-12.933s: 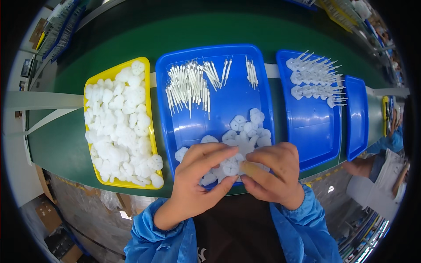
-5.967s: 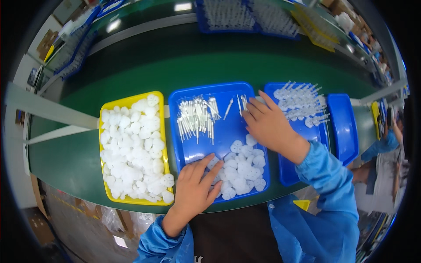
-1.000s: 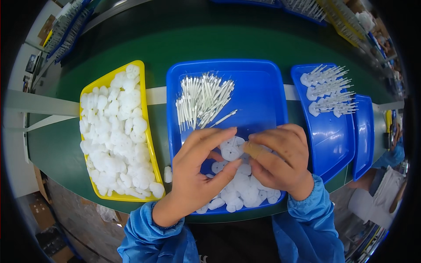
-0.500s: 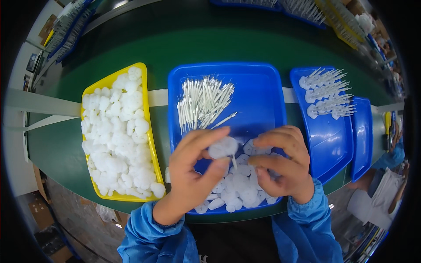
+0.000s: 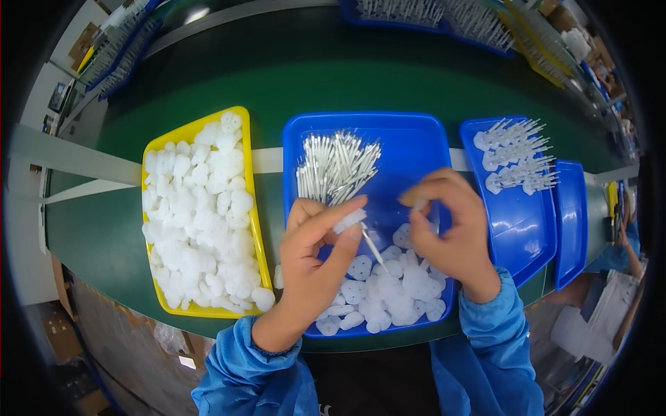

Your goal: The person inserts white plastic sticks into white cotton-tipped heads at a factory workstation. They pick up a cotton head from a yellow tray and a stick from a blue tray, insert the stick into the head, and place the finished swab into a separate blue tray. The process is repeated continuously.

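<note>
My left hand (image 5: 310, 258) pinches a white plastic disc (image 5: 349, 221) between thumb and forefinger, above the middle blue tray (image 5: 409, 142). From this disc a thin white rod (image 5: 374, 248) slants down to the right. To its right, my right hand (image 5: 454, 225) hovers over the tray with thumb and fingers curled close together. A small pale spot shows at its thumb tip; whether it is a held piece is unclear. Below both hands lies a heap of white discs (image 5: 399, 295) in the tray's near part. A bundle of thin white rods (image 5: 336, 165) fills its far left.
On the left, a yellow tray (image 5: 258, 229) is heaped with white discs. A blue tray (image 5: 520, 236) on the right carries discs with upright rods (image 5: 517, 156), beside another blue tray (image 5: 571, 222). More loaded trays (image 5: 430, 28) stand across the green table (image 5: 277, 83).
My right hand has moved up, its fingers drawing closer together. The disc in my left hand has tilted, and its rod now shows at fuller length. The whole view has shifted slightly.
</note>
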A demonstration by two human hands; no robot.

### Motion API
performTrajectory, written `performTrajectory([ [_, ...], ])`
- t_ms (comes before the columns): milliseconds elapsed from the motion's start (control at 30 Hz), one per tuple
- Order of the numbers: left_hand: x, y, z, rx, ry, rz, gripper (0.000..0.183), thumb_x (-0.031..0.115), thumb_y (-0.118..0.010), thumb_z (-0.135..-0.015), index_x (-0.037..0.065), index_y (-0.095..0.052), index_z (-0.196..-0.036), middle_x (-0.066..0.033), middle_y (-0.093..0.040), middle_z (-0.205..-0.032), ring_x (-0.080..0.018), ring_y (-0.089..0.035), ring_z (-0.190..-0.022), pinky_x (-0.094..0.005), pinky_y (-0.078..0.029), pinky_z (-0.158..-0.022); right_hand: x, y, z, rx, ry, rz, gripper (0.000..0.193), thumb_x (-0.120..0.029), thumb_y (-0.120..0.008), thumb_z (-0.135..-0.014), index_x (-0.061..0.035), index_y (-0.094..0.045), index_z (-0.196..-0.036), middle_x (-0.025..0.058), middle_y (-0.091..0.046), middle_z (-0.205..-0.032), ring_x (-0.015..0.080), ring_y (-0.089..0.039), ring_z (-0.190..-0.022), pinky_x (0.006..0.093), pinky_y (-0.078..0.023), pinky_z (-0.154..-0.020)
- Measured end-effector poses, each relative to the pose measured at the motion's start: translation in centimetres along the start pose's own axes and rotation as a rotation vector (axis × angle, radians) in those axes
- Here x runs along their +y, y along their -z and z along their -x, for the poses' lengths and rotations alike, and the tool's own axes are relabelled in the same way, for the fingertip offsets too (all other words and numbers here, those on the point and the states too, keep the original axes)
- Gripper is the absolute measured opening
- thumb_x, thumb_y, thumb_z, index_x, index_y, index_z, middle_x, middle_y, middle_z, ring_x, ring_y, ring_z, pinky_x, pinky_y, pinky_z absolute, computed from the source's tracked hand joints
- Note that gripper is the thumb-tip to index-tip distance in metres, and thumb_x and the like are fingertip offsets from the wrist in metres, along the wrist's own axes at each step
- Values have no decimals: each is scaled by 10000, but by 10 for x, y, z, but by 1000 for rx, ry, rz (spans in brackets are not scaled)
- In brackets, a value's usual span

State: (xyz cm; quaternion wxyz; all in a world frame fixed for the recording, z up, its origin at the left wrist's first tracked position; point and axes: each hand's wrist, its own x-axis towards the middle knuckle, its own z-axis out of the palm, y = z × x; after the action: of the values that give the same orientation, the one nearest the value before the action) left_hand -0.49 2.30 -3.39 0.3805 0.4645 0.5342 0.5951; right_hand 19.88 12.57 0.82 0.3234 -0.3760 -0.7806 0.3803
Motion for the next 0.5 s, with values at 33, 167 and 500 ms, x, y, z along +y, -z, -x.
performTrajectory([
  [33, -3, -1, -1, -8, -33, -55, 423, -62, -761, -990, 90, -803, -1383, -55, -604, -1123, -94, -602, -985, -206, -522, -774, 15, -1, 4, 90, 128, -212, 261, 132, -779, -878, -6, -767, -1098, 107, -773, -1045, 185, -758, -932, 319, -591, -818],
  [167, 5, -4, 1, -119, 153, 62, 423, -76, -777, -980, 58, -793, -1381, -76, -622, -1130, -130, -655, -1002, -235, -600, -798, 9, -10, 24, 23, -65, -465, 220, 32, -903, -856, -18, -805, -1046, 141, -852, -1017, 219, -825, -935, 339, -629, -807],
  [500, 5, -5, 0, -38, 81, 117, 403, -106, -750, -1009, 17, -769, -1392, -76, -620, -1211, -118, -682, -1047, -224, -627, -836, 4, -9, 24, -33, 182, 103, 253, -79, -939, -826, -69, -867, -1068, 38, -774, -751, 157, -686, -573, 298, -528, -608],
])
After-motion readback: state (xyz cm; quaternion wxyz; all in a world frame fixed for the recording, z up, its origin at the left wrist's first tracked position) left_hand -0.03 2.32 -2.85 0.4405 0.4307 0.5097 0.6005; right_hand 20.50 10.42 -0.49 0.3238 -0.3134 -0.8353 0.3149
